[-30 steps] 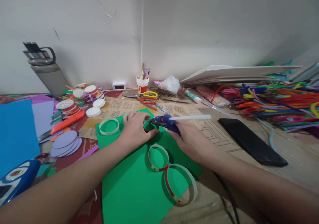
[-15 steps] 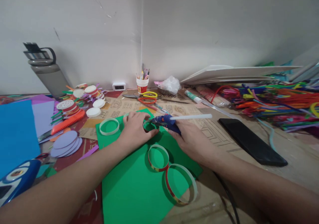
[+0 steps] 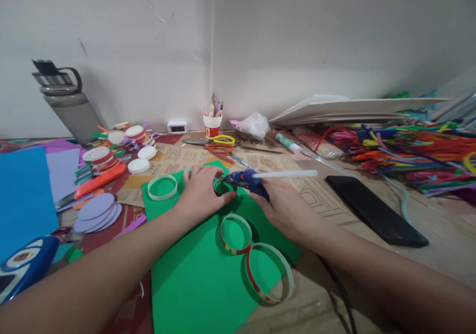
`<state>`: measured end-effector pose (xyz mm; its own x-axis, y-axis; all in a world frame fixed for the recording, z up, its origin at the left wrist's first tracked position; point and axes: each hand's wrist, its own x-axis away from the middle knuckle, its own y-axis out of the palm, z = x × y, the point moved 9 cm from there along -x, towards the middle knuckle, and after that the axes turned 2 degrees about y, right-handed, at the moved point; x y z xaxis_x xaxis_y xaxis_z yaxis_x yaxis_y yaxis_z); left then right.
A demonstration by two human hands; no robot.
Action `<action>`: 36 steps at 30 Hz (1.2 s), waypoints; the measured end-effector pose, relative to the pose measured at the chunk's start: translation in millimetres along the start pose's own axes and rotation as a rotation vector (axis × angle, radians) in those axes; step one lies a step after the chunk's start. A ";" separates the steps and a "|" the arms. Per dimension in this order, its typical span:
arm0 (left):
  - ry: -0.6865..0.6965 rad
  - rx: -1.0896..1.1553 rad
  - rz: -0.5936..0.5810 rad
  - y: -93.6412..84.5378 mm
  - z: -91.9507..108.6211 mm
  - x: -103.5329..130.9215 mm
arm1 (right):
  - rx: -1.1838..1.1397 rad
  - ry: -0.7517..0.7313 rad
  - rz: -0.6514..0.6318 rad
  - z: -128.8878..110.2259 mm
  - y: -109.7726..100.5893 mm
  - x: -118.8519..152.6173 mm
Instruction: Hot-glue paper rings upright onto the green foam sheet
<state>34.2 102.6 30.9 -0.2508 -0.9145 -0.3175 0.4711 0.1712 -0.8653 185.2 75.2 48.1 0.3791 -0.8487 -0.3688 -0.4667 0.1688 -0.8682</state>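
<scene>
My left hand [image 3: 203,190] curls thumb and fingers around a paper ring, mostly hidden by the hand, and presses it on a green sheet [image 3: 197,284]. In my right hand [image 3: 284,202] is a blue glue gun [image 3: 243,178], its nozzle at the ring's edge. A white glue stick [image 3: 288,174] juts from its back. Other paper rings stand on the sheet: a pale ring [image 3: 162,198] left of my left hand, and a red-edged ring [image 3: 235,250] touching a larger ring [image 3: 256,287] nearer me.
Purple discs [image 3: 95,206], an orange utility knife [image 3: 100,180] and a blue sheet [image 3: 24,190] lie left. Scissors [image 3: 221,148] and a pen cup [image 3: 212,128] are behind. A phone [image 3: 375,210] and pipe cleaners [image 3: 416,150] lie right. The gun's cord [image 3: 340,289] trails toward me.
The view has shifted very slightly. Both hands, the glue gun and the rings stay essentially where they were.
</scene>
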 end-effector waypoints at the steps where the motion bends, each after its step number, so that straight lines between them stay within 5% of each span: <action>1: 0.001 0.000 0.002 0.0 0.1 -0.1 | -0.002 0.004 -0.015 0.5 2.4 -0.4; 36: 0.016 -0.021 0.045 -3.9 3.1 1.1 | -0.073 0.103 -0.012 7.0 -15.2 -0.2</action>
<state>34.8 99.8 35.1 -0.2433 -0.8996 -0.3627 0.4643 0.2203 -0.8578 197.8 76.3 59.0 0.3023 -0.8981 -0.3194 -0.5210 0.1249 -0.8444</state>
